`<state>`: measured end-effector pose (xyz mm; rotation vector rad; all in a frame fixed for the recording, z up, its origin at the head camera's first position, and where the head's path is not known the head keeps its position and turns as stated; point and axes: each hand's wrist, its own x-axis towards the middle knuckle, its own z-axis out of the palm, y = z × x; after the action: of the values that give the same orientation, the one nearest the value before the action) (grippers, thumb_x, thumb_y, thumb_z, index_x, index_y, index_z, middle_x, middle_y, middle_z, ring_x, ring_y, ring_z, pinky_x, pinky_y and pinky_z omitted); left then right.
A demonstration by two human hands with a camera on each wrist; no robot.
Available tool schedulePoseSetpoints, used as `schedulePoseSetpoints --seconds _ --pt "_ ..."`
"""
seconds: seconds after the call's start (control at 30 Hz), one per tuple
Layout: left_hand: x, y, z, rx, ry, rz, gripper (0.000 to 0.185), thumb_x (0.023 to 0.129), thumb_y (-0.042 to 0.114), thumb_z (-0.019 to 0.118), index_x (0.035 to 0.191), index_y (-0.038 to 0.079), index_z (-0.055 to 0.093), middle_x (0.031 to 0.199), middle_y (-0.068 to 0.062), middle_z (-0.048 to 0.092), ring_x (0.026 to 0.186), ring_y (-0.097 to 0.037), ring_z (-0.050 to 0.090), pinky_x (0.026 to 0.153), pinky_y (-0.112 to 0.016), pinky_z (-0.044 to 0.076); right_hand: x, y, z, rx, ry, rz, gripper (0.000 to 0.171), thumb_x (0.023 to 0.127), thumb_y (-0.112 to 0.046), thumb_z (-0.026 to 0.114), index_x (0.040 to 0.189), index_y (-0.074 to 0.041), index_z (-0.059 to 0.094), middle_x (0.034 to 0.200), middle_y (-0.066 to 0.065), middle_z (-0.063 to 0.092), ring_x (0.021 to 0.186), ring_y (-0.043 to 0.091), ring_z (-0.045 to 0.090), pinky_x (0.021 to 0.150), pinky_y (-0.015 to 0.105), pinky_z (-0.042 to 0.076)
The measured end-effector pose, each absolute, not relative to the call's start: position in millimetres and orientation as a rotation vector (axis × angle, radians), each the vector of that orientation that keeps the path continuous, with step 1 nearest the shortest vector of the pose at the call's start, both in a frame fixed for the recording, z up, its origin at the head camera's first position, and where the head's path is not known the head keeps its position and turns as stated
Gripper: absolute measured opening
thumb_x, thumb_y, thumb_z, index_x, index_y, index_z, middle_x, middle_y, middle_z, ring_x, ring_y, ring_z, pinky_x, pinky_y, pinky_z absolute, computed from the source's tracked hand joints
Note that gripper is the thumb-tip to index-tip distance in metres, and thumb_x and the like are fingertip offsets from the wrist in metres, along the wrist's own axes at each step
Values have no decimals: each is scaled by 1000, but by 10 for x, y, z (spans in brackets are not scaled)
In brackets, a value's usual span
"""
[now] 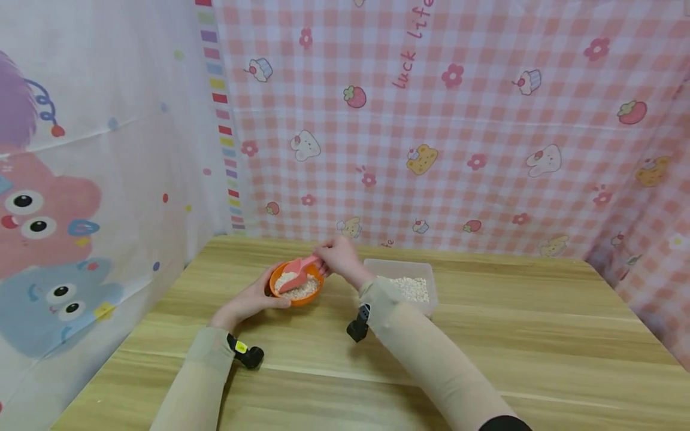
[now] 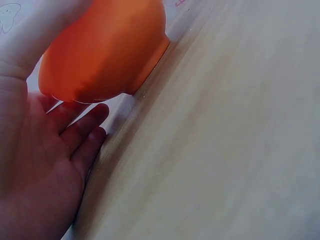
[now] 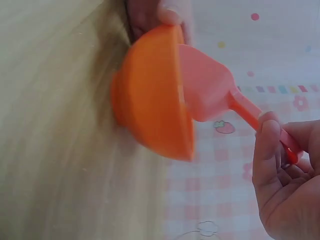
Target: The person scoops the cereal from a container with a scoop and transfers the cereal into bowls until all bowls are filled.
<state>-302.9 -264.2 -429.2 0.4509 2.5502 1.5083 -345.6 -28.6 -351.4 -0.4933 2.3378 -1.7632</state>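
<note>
An orange bowl [image 1: 297, 288] of white grains stands on the wooden table [image 1: 512, 335]. My left hand [image 1: 252, 300] cups its near left side, thumb and fingers round the wall. The left wrist view shows the bowl [image 2: 105, 50] from below, with my left palm [image 2: 45, 165] against it. My right hand [image 1: 335, 257] pinches the handle of a pink scoop [image 1: 295, 277], whose blade holds grains and is tipped into the bowl. In the right wrist view the scoop [image 3: 210, 87] reaches over the bowl's [image 3: 150, 105] rim, its handle gripped by my right hand [image 3: 285, 185].
A clear plastic tub [image 1: 400, 264] with more white grains [image 1: 412, 289] sits just right of the bowl, behind my right forearm. Patterned cloth walls close in the table at the back [image 1: 458, 149], left [image 1: 81, 209] and right. Bare tabletop lies in front and to the right.
</note>
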Motion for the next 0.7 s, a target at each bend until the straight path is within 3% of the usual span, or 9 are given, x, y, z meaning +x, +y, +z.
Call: schedulePoseSetpoints --seconds 0.47,0.7 --pt "-3051 -2639 -4340 455 2520 1561 103 79 24 82 155 9 13 155 -21 20 140 -38 21 113 -58 14 -3439 -55 -3225 -642 2470 -1678 24 93 -4 57 77 10 69 54 9 61 43 13 57 45 28 53" --pt "-3025 -2625 -4304 453 2565 1510 103 80 27 81 155 8 12 155 -24 20 140 -41 20 111 -61 14 -3432 112 -3199 -646 2492 -1675 24 93 -5 57 78 7 70 57 11 62 44 14 58 47 29 54"
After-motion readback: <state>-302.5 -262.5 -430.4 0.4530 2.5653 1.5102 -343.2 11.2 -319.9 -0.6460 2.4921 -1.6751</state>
